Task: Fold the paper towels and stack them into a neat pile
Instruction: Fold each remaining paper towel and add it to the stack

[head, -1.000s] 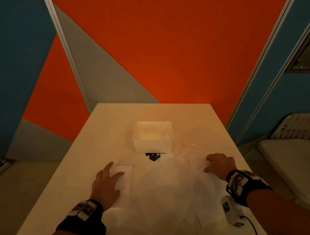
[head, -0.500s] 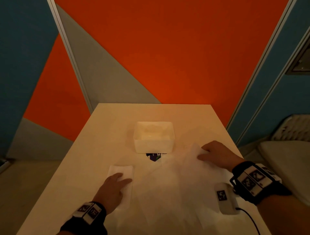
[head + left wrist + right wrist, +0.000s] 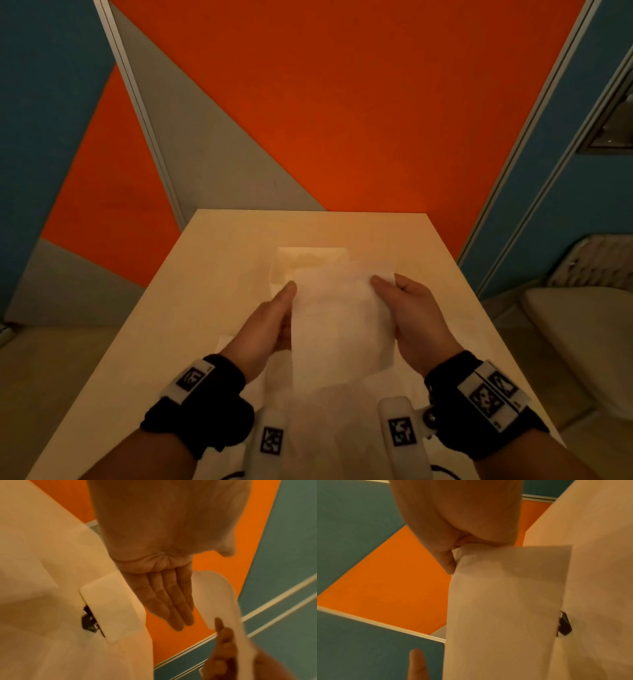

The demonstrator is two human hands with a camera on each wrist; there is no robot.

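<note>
I hold a white paper towel (image 3: pixel 339 318) up over the table, in front of the white box. My right hand (image 3: pixel 407 301) pinches its right edge near the top corner. The right wrist view shows that pinch (image 3: pixel 452 559), with the towel (image 3: pixel 501 601) hanging down from it. My left hand (image 3: pixel 274 315) lies along the towel's left edge with its fingers (image 3: pixel 164 601) straight and gripping nothing. A folded towel (image 3: pixel 226 341) lies on the table left of that hand. More loose towels (image 3: pixel 270 383) lie under my wrists.
The white box (image 3: pixel 308 257) stands mid-table, half hidden by the raised towel. A small dark object (image 3: pixel 89 620) sits against its near side. The table's (image 3: pixel 205 274) far edge meets an orange and grey wall. A pale cushioned seat (image 3: pixel 582 335) is off to the right.
Both hands have risen from the table. The right hand lifted a towel from the loose pile to the centre. The left hand left the folded towel and came up beside the raised one.
</note>
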